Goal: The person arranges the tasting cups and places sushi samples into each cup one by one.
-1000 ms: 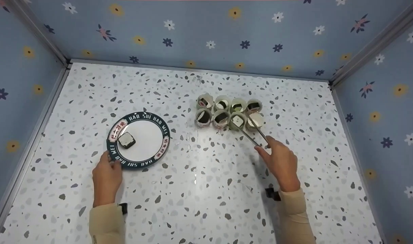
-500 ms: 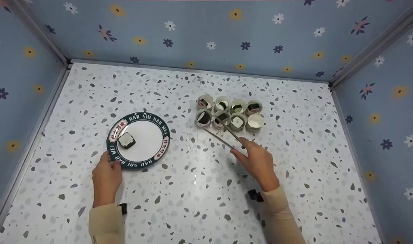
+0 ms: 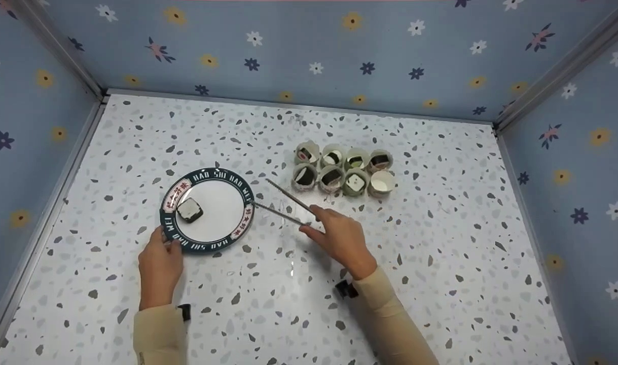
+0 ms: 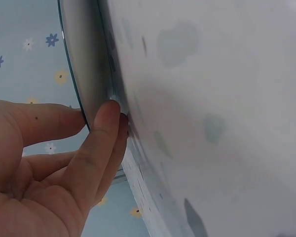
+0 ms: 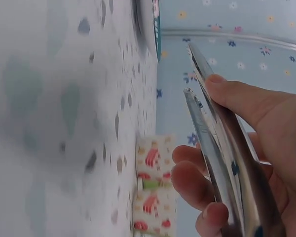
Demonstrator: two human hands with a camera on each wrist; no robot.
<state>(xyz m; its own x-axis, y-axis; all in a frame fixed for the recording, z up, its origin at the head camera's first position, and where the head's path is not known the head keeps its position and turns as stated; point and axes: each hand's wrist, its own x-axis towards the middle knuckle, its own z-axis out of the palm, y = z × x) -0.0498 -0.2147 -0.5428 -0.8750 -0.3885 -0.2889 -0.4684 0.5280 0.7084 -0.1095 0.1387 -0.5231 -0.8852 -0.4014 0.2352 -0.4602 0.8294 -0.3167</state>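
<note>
My left hand [image 3: 160, 266] pinches the near-left rim of a round white plate [image 3: 220, 208] with a dark green lettered border. In the left wrist view, the thumb lies on the plate's edge with fingers against its underside. One sushi roll piece [image 3: 190, 209], white with a dark wrap, sits on the plate's left side. Metal tongs [image 5: 232, 123] are gripped in my right hand [image 3: 341, 241]. Their arms are spread with nothing between them, and the tips are at the plate's right edge; contact with it cannot be told.
Two rows of small pale green cups [image 3: 356, 181] stand right of the plate, most holding sushi pieces. The front right cup [image 3: 381, 183] shows only its white inside. Flowered blue panels [image 3: 309, 50] border the speckled table [image 3: 268, 304] at back and sides.
My right hand has swept left with the tongs, from over the front right cups to beside the plate. The left hand, plate and sushi piece on it have stayed put.
</note>
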